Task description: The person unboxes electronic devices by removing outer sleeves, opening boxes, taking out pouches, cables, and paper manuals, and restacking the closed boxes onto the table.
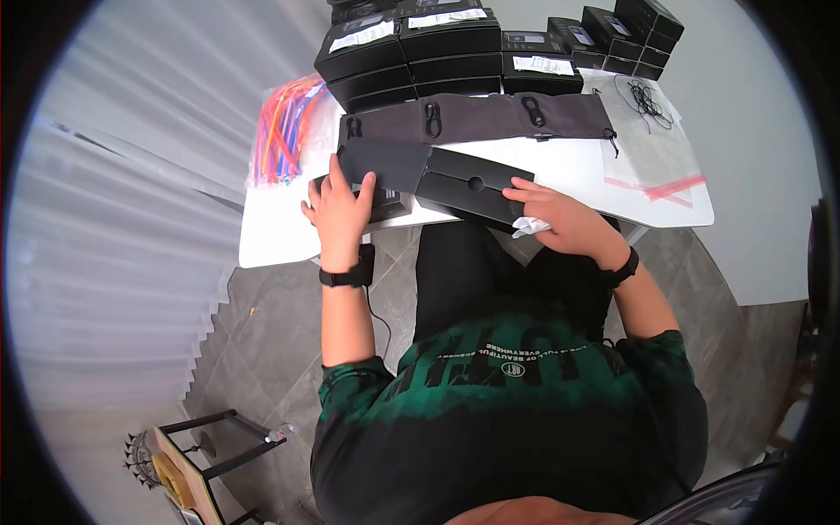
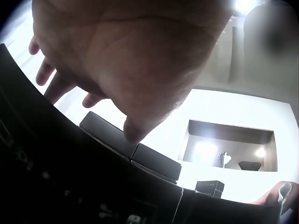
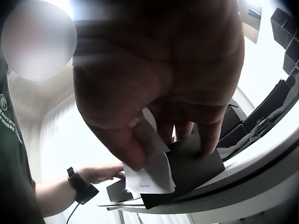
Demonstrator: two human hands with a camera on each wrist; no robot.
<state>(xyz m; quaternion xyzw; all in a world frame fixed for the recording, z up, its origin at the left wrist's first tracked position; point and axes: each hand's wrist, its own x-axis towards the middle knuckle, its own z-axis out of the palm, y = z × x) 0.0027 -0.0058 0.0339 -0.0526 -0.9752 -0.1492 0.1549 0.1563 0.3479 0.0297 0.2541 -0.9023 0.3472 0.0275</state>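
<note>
An opened black box (image 1: 468, 192) lies at the table's near edge, its lid (image 1: 385, 163) folded out to the left. The box's inside shows a black insert with a round cut-out. My left hand (image 1: 339, 206) has its fingers spread at the lid's left end, above another black box (image 1: 389, 206) partly under the lid. At the opened box's right end, the fingertips of my right hand (image 1: 569, 223) touch its top. That hand also pinches a folded white paper (image 3: 152, 175) against its thumb; the same paper (image 1: 530, 227) sticks out below the fingers.
Dark grey cloth pouches (image 1: 481, 118) with coiled black cables lie in a row behind. Stacked black boxes (image 1: 455, 66) line the back. A bag of colourful strips (image 1: 284, 131) is at left; clear plastic bags (image 1: 647, 162) and a thin black cord tangle (image 1: 643, 101) are at right.
</note>
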